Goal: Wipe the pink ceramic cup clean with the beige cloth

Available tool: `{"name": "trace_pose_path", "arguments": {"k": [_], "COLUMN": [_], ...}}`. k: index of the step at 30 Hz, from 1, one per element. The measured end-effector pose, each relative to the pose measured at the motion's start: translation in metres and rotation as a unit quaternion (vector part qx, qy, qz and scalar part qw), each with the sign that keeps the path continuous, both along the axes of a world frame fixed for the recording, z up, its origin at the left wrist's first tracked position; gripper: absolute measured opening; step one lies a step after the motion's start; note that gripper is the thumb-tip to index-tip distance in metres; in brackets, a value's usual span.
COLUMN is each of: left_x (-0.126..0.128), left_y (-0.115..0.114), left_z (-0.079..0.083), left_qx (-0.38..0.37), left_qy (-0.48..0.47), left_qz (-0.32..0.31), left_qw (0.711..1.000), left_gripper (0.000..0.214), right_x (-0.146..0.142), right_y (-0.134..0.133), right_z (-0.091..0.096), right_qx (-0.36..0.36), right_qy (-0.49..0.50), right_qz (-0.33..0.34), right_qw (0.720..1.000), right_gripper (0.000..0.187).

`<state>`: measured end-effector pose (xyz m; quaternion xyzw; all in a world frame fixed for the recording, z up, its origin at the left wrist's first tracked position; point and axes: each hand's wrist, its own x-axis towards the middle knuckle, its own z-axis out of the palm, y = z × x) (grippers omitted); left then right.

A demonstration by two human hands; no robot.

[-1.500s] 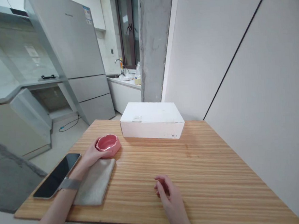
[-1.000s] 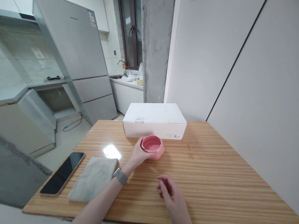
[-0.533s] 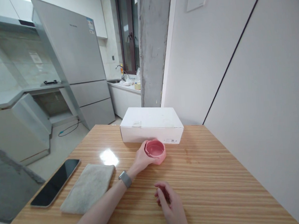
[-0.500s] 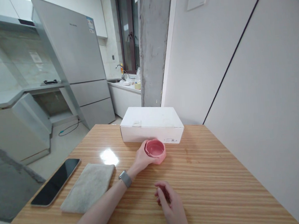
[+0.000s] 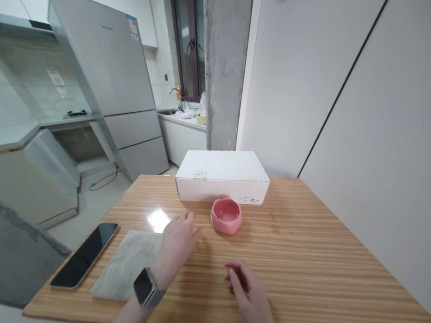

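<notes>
A pink ashtray [image 5: 227, 226], many-sided with notches in its rim, stands upright on the wooden table, close to the front of a white box [image 5: 222, 185]. My left hand [image 5: 180, 238], with a watch on its wrist, is left of the ashtray and apart from it. It holds nothing; its thumb is away from the fingers, which are slightly blurred. Below it lies a folded grey cloth [image 5: 124, 264], partly covered by the hand and wrist. Nearer the table's front edge, my right hand [image 5: 246, 289] is loosely curled, thumb against the fingers, with nothing seen in it.
At the table's left side a smartphone [image 5: 85, 256] lies screen up beside the cloth. A white wall [image 5: 367, 170] borders the right side. Beyond the wooden table [image 5: 310, 253] are a grey pillar [image 5: 227, 72], a fridge [image 5: 121, 74] and a counter with a sink [image 5: 167, 111].
My left hand has let go of the ashtray and drawn back left towards the cloth. The ashtray stays in front of the box. My right hand keeps its place.
</notes>
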<state>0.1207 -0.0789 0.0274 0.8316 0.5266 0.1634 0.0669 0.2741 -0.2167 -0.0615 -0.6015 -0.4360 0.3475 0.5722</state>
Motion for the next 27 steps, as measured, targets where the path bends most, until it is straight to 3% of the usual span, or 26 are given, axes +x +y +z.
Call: {"name": "trace_pose_path", "arguments": {"k": [2, 5, 9, 12, 15, 19, 22, 24, 27], "left_x": [-0.025, -0.058, -0.083, -0.083, -0.068, -0.026, 0.014, 0.038, 0.067], "left_y": [-0.018, -0.041, -0.056, -0.056, -0.052, -0.056, -0.068, -0.077, -0.089], "left_z": [0.004, -0.003, -0.021, -0.026, -0.023, -0.018, -0.020, -0.022, -0.024], "left_qx": [0.015, -0.005, -0.063, -0.062, -0.076, -0.152, -0.195, -0.230, -0.278], "left_qy": [0.116, 0.196, 0.204, 0.181, 0.108, -0.101, -0.231, -0.322, -0.431], "left_qz": [0.083, 0.134, 0.168, 0.164, 0.137, 0.071, 0.048, 0.021, -0.025], "left_qw": [0.990, 0.971, 0.962, 0.968, 0.982, 0.981, 0.952, 0.918, 0.858], "left_gripper": [0.022, 0.018, 0.012, 0.018, 0.019, 0.009, 0.008, 0.009, 0.009], "right_x": [-0.002, -0.001, 0.005, 0.008, 0.006, 0.002, 0.000, 0.000, 0.004], "right_y": [0.000, 0.000, 0.001, 0.003, 0.006, 0.010, 0.007, 0.001, -0.011], "right_z": [0.001, 0.003, 0.005, 0.005, 0.007, 0.012, 0.014, 0.014, 0.006], "right_qx": [0.003, 0.014, 0.015, -0.001, -0.005, -0.014, -0.034, -0.015, 0.041], "right_qy": [-0.005, -0.019, -0.052, -0.009, 0.110, 0.231, 0.307, 0.329, 0.313], "right_qz": [-0.009, -0.017, 0.028, 0.037, 0.032, 0.055, 0.096, 0.133, 0.117], "right_qw": [1.000, 1.000, 0.998, 0.999, 0.993, 0.971, 0.946, 0.935, 0.941], "right_gripper": [0.042, 0.039, 0.034, 0.039, 0.045, 0.051, 0.058, 0.058, 0.058]}}
